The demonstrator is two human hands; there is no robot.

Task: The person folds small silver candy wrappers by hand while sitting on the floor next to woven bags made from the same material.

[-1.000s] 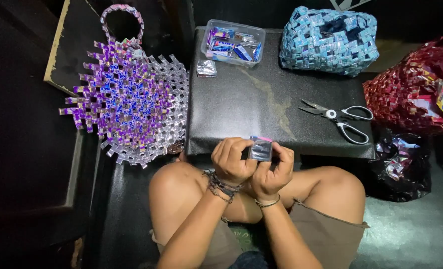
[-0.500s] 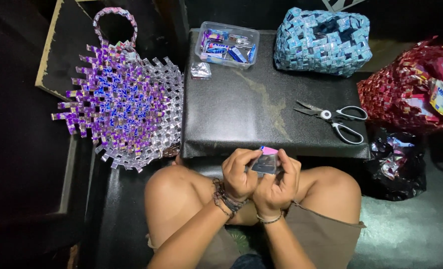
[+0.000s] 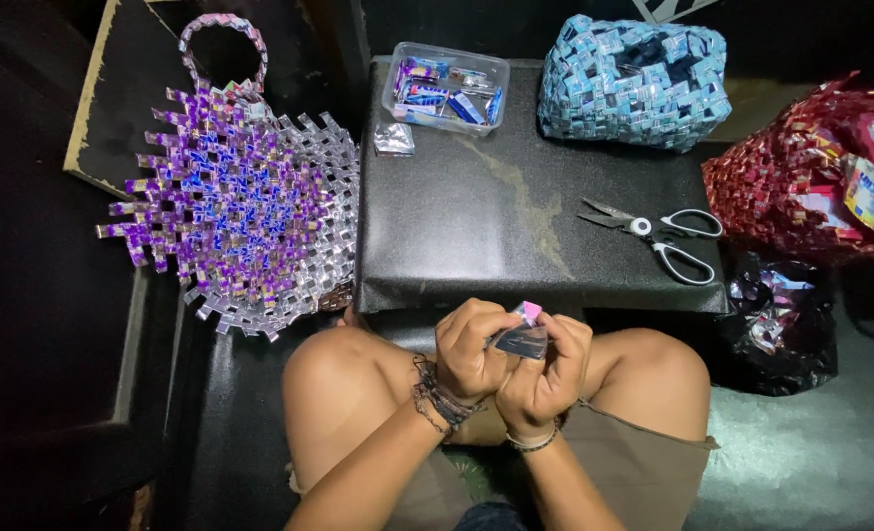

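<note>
My left hand and my right hand meet above my knees, just in front of the black table. Both pinch a small folded foil wrapper strip, silver with a pink-purple tip. Fingers of both hands curl around it, hiding most of it. Bracelets sit on both wrists.
A purple woven wrapper bag with a handle lies to the left. On the table are a clear tub of folded wrappers, a silver folded piece, a blue woven bag and scissors. A red woven piece and black bag sit right.
My hands have dropped slightly toward my lap and the wrapper strip has been turned between my fingers. The camera view has shifted a little.
</note>
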